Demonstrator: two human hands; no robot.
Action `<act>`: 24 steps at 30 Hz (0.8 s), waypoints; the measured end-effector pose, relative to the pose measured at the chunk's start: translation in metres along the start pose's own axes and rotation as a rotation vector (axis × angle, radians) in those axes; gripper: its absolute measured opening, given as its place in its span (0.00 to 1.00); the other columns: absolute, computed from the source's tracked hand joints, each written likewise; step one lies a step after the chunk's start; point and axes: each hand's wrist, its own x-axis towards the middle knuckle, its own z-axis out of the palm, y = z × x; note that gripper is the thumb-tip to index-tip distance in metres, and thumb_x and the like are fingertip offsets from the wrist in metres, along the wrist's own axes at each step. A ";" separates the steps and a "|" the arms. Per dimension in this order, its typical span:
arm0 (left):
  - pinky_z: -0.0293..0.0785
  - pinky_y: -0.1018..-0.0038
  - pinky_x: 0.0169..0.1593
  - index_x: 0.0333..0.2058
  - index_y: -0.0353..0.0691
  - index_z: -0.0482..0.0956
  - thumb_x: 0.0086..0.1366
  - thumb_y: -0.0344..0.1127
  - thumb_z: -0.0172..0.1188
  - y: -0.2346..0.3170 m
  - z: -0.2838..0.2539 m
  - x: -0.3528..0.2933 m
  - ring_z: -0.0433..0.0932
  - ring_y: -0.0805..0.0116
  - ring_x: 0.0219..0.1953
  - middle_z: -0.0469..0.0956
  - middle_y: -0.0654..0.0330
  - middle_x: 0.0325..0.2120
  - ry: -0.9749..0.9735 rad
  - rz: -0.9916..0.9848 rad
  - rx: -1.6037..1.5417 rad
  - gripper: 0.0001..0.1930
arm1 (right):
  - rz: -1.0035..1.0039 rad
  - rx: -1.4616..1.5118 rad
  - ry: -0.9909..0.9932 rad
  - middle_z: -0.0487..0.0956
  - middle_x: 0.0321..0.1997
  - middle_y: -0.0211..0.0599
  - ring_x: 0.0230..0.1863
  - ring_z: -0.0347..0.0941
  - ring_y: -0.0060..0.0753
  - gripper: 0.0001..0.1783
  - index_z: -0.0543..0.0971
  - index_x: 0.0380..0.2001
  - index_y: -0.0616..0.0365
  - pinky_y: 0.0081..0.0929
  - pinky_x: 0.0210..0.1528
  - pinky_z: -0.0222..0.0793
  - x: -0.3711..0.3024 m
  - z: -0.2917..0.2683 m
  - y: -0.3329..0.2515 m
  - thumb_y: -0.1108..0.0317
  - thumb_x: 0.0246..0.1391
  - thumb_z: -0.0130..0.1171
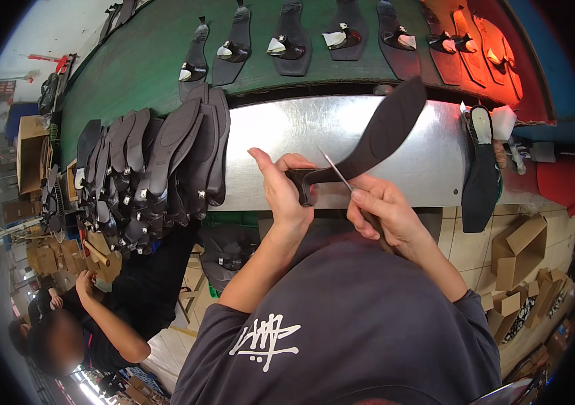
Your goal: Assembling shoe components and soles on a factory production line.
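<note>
A black shoe sole with a small heel [383, 131] is held above the metal ledge, its toe end pointing up to the right. My left hand [289, 196] is closed about the heel end, with the thumb raised to the left and some fingers hidden behind the heel. In my right hand [388, 210] is a slim pointed metal tool [336, 167], gripped by its handle. The tool's blade slants up to the left, across the sole near its heel. Whether its tip touches the sole I cannot tell.
Soles with heels [289, 40] lie in a row along the green belt [260, 88] beyond the metal ledge [267, 128]. Many more soles [186, 148] are heaped at the left. Another dark sole [481, 175] sits at the ledge's right end. A co-worker [132, 304] is at lower left; cardboard boxes [520, 250] stand right.
</note>
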 end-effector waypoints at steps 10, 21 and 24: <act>0.60 0.77 0.18 0.18 0.40 0.71 0.60 0.79 0.28 0.003 0.001 0.002 0.65 0.73 0.14 0.71 0.63 0.15 0.031 -0.088 -0.072 0.44 | -0.880 -1.197 0.228 0.79 0.27 0.43 0.26 0.77 0.40 0.07 0.78 0.35 0.66 0.30 0.29 0.72 0.010 0.010 0.024 0.81 0.50 0.57; 0.63 0.77 0.25 0.36 0.42 0.72 0.58 0.71 0.53 0.008 -0.004 0.015 0.70 0.65 0.29 0.73 0.59 0.28 0.068 -0.462 -0.431 0.33 | -0.816 -1.127 0.322 0.75 0.23 0.43 0.24 0.74 0.43 0.01 0.76 0.30 0.60 0.31 0.27 0.69 0.010 0.015 0.021 0.77 0.54 0.55; 0.63 0.76 0.23 0.29 0.41 0.73 0.59 0.66 0.55 0.016 0.010 0.006 0.72 0.63 0.29 0.74 0.58 0.23 0.024 -0.665 -0.542 0.29 | -0.776 -1.174 0.362 0.75 0.23 0.44 0.24 0.73 0.45 0.02 0.74 0.30 0.61 0.33 0.27 0.67 0.017 0.011 0.024 0.77 0.56 0.54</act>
